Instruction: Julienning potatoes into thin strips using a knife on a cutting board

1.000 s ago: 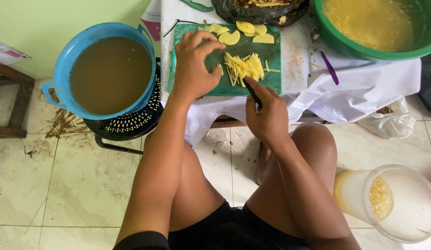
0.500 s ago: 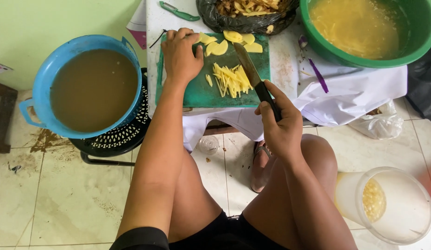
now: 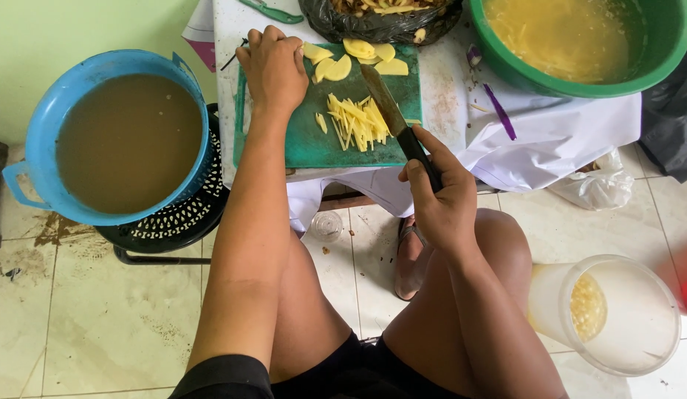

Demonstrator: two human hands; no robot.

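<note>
Pale yellow potato strips point(image 3: 354, 122) lie heaped on a green plastic cutting board point(image 3: 314, 144), on a white-clothed table point(image 3: 550, 140) above beige floor tiles point(image 3: 122, 325). Right hand point(image 3: 441, 199) clenches a dark-handled knife point(image 3: 399, 122), blade touching the heap. Left hand point(image 3: 273, 70) rests loosely curled beside round potato slices point(image 3: 351, 59), holding nothing.

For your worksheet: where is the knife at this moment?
In the head view, the knife is gripped in the right hand, its blade angled over the right side of the green cutting board, beside the potato strips.
</note>
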